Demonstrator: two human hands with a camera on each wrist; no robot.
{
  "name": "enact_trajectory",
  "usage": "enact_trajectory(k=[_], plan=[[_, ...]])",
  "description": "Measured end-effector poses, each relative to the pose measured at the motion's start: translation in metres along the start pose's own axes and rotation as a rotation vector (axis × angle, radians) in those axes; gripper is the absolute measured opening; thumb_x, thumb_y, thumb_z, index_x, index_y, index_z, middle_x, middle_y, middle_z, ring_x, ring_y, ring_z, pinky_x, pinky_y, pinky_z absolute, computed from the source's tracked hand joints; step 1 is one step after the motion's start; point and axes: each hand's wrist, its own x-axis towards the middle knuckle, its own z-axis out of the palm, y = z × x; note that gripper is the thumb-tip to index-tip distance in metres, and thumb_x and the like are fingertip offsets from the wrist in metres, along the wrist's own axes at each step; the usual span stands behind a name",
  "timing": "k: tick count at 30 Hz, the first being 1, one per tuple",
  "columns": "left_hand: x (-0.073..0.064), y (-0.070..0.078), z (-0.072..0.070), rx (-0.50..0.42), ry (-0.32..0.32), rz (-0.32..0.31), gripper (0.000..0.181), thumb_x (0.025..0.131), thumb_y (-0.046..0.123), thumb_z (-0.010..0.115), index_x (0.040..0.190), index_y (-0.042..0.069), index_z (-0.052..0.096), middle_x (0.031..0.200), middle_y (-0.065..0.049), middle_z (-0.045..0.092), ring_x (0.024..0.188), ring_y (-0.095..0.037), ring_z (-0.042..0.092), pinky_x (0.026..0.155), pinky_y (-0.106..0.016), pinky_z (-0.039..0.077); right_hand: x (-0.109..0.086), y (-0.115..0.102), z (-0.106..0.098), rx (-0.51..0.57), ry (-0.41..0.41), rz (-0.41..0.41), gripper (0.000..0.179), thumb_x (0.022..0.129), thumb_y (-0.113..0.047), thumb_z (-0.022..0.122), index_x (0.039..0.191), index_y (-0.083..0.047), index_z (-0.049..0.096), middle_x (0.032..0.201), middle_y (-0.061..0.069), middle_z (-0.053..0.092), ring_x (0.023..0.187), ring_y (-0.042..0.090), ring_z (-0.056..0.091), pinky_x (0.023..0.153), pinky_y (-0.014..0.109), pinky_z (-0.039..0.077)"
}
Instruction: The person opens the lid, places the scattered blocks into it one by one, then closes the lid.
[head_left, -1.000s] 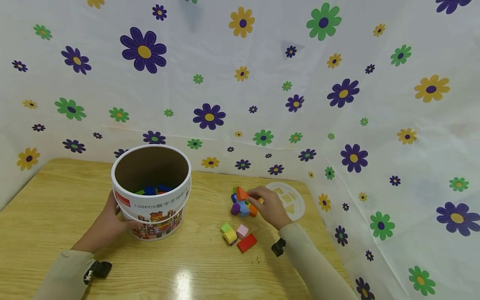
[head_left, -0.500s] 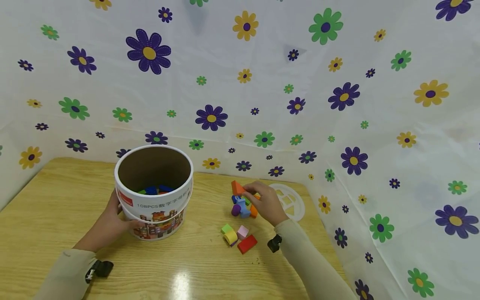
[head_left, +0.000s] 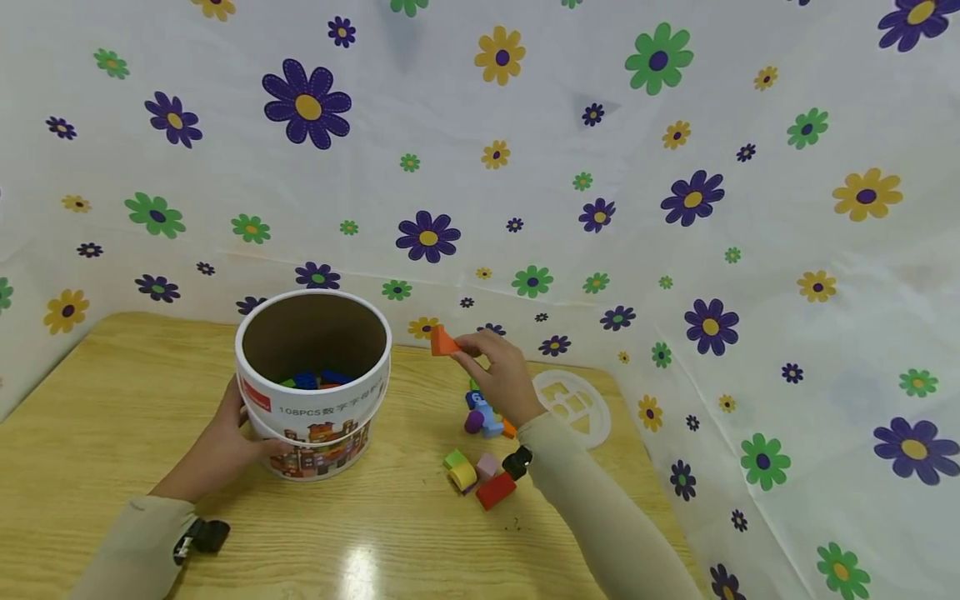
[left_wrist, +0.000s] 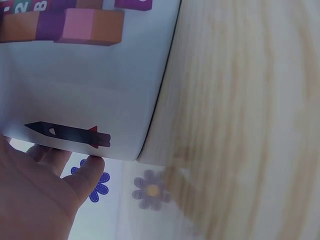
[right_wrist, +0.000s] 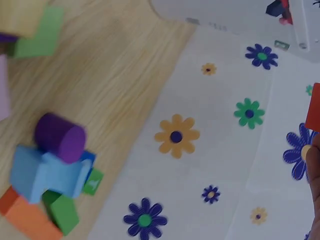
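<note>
While the left hand (head_left: 225, 446) gripped the left side of the white bucket (head_left: 330, 412), thumb across the printed front, the right hand (head_left: 497, 371) pinched an orange block (head_left: 441, 342) between thumb and fingers, well apart from the other hand. This block hung in the air to the right of the bucket, clear of its rim. Below the right forearm, a yellow block (head_left: 463, 476), a pink block (head_left: 487, 465) and a red block (head_left: 496, 492) lay grouped on the table (head_left: 405, 525); farther back, a purple cylinder (right_wrist: 60, 137) touched a light blue block (right_wrist: 27, 172). At far right lay a white cut-out disc (head_left: 601, 417), before a flowered sheet (head_left: 442, 100).
</note>
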Motion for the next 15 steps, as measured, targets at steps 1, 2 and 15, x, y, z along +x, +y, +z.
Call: enact_trajectory(k=[1,2,15], plan=[[0.000,-0.001,0.000,-0.004,-0.001,0.001,0.132,0.080,0.024,0.092,0.162,0.047,-0.009,0.170,-0.019,0.008,0.150,-0.060,0.011,0.108,-0.087,0.015,0.004,-0.003,0.002,0.014,0.014,-0.014,0.017,0.098,-0.014,0.072,0.113,-0.007,0.075,0.102,0.003,0.071,0.090,0.014,0.067,0.077,0.038,0.063],[0.001,-0.001,0.000,-0.006,-0.002,0.000,0.132,0.080,0.024,0.092,0.162,0.047,-0.009,0.170,-0.019,0.008,0.150,-0.061,0.011,0.108,-0.087,0.015,0.008,-0.006,0.004,0.027,0.026,-0.026,0.018,0.098,-0.014,0.072,0.114,-0.006,0.075,0.103,0.004,0.072,0.091,0.015,0.068,0.077,0.038,0.063],[-0.001,0.000,-0.003,-0.002,-0.006,0.014,0.131,0.081,0.024,0.091,0.162,0.046,-0.009,0.170,-0.020,0.009,0.150,-0.061,0.011,0.108,-0.087,0.016,0.044,-0.050,0.031,0.132,0.057,-0.061,0.019,0.098,-0.015,0.072,0.115,-0.006,0.075,0.104,0.004,0.072,0.093,0.013,0.067,0.084,0.020,0.059]])
